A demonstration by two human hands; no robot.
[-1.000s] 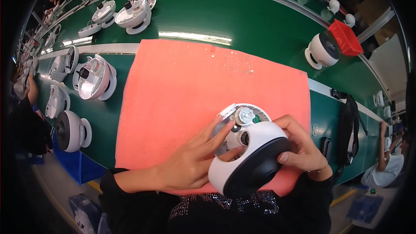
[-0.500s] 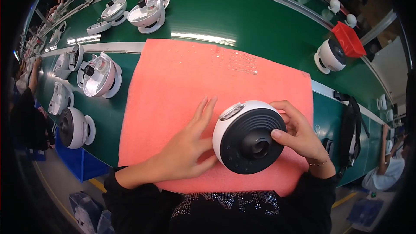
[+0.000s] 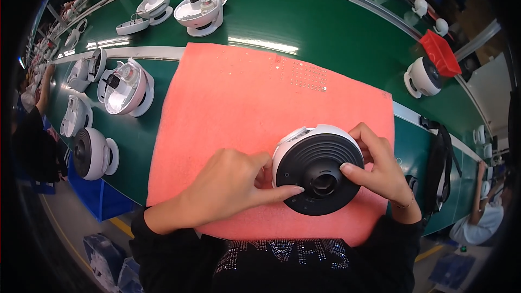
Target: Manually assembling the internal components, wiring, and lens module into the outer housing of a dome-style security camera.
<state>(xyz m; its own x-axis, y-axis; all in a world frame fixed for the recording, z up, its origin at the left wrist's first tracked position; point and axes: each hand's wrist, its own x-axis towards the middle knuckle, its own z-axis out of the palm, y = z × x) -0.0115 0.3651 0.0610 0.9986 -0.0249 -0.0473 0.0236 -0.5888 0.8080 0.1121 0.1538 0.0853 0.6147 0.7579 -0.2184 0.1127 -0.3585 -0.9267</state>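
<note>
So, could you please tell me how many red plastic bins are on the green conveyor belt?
1: a red plastic bin sits at the far right edge of the green conveyor belt; others may be out of view.

No packages, labels, signs or screens are showing anywhere, from the near salmon-pink foam mat to the far green conveyor

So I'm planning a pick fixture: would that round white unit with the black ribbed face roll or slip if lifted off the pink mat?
The unit looks rounded, so it may roll if released on its side. Its ribbed face probably gives grip; the smooth white shell seems slicker. Both the left hand and the right hand steady it on the mat, suggesting some bulk.
</note>
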